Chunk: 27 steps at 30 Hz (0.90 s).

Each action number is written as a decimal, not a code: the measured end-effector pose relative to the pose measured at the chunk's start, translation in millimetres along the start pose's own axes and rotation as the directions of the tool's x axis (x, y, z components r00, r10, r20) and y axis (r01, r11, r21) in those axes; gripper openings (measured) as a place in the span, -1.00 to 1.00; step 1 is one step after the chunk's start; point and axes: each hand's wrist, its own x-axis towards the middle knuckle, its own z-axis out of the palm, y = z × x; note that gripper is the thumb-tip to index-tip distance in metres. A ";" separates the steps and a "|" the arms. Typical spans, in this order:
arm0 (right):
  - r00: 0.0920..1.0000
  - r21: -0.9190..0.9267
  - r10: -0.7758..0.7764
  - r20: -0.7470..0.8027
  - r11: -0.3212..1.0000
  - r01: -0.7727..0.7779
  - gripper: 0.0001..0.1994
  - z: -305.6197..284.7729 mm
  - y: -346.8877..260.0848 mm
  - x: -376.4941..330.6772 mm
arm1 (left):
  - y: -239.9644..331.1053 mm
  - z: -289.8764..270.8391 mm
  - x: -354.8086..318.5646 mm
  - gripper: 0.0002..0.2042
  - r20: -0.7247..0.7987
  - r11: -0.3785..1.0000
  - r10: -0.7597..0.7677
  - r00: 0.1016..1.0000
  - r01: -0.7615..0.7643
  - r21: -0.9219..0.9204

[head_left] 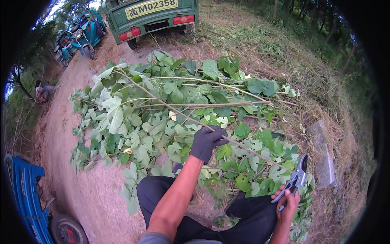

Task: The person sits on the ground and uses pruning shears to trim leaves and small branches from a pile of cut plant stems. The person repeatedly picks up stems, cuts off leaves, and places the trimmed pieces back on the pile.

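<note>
My left hand [207,142], in a dark glove, is closed around a long thin branch [162,102]. The branch slants from leafy twigs at the far left down to the right. My bare right hand [287,203] grips pruning shears [298,177] by their handles, near my right knee. The shears' dark blade end points up and away, close to the branch's near right end; I cannot tell whether they touch. Beneath and beyond both hands spreads a heap of cut leafy branches [142,136], with several bare stems [211,105] lying across it.
A green vehicle [152,20] stands beyond the heap, with a teal three-wheeler [83,34] at far left. A blue vehicle [30,199] is at near left. A person [44,91] sits by the path's left edge. Dry grass and a flat stone slab [323,156] lie right.
</note>
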 end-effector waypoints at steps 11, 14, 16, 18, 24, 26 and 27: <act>1.000 -0.116 0.023 0.010 0.993 -0.022 -0.72 3.0 -1.9 -1.8 | 83.2 -5.3 -51.7 -0.75 0.071 0.971 0.084 0.994 -0.098 0.219; 0.997 -0.209 0.053 0.056 0.977 -0.040 -0.71 11.3 -6.5 -4.6 | 77.7 -3.2 -64.9 -0.75 0.060 0.967 0.062 0.996 -0.075 0.244; 0.983 -0.306 0.135 0.125 0.948 -0.091 -0.68 14.0 -7.1 -10.4 | 72.4 0.3 -68.9 -0.75 0.073 0.962 0.050 0.996 -0.068 0.264; 0.953 -0.296 0.219 0.211 0.943 -0.151 -0.65 31.7 -3.4 -21.8 | 68.8 0.0 -70.6 -0.75 0.065 0.965 0.051 0.997 -0.066 0.253; 0.809 -0.331 0.437 0.394 0.888 -0.319 -0.59 57.3 38.9 -46.4 | 51.0 -11.6 -68.6 -0.77 0.030 0.983 0.061 0.998 -0.065 0.172; 0.791 -0.400 0.455 0.409 0.868 -0.293 -0.59 62.6 45.7 -49.0 | 48.3 -12.8 -66.2 -0.76 0.031 0.988 0.057 0.998 -0.061 0.145; 0.781 -0.433 0.465 0.416 0.857 -0.279 -0.59 65.0 48.4 -50.0 | 46.5 -12.7 -64.9 -0.75 0.032 0.990 0.055 0.998 -0.059 0.131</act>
